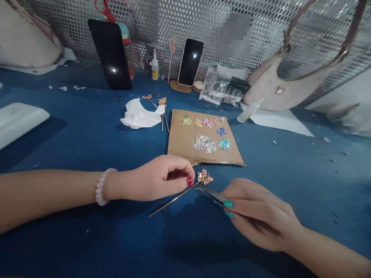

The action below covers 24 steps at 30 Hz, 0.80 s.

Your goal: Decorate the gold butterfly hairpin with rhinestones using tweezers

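Note:
My left hand (156, 177) pinches a gold hairpin (174, 199) just below its leaf-shaped ornament (205, 177), which has a pink piece at its top. The pin's long stem slants down to the left. In my right hand (261, 216) is a pair of metal tweezers (213, 193), gripped between thumb and fingers. Their tips point left, close beneath the ornament; whether they touch it or hold anything I cannot tell. Just beyond both hands lies a cardboard sheet (185, 150) bearing small heaps of coloured rhinestones, including a large silvery heap (204, 143) and a teal one (224, 144).
Crumpled white tissue (142, 114) and more gold hairpins (162, 102) lie left of the cardboard. Behind stand a black phone (111, 56), a glue bottle (155, 66) and another phone (191, 61). Clear bags (216, 87), a second bottle (249, 111) and a handbag (278, 81) sit back right.

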Motion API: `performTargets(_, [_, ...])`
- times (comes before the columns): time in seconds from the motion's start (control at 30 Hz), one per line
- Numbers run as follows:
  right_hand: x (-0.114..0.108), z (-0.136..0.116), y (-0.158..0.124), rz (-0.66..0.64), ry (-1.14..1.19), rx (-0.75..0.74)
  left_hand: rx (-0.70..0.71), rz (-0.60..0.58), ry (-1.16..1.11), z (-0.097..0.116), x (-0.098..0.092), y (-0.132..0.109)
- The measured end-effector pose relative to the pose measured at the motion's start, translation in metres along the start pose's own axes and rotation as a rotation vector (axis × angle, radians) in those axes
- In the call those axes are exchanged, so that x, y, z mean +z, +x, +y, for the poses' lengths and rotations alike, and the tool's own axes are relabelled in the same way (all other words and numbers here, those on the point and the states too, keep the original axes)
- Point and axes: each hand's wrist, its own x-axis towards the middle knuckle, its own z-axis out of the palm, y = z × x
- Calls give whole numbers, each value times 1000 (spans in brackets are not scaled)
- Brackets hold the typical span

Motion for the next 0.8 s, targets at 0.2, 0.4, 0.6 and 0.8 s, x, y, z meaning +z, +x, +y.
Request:
performTargets(0.2, [-1, 0, -1, -24, 6, -8, 36, -143, 0, 1, -5, 2])
performTargets(0.4, [0, 1, 1, -47, 25, -16, 56, -185, -44, -1, -7, 4])
performTargets(0.6, [1, 1, 1, -66, 6, -16, 60, -207, -71, -2, -7, 5])
performTargets(0.8, [0, -1, 2, -80, -6, -17, 57, -256, -75, -2, -10, 5])
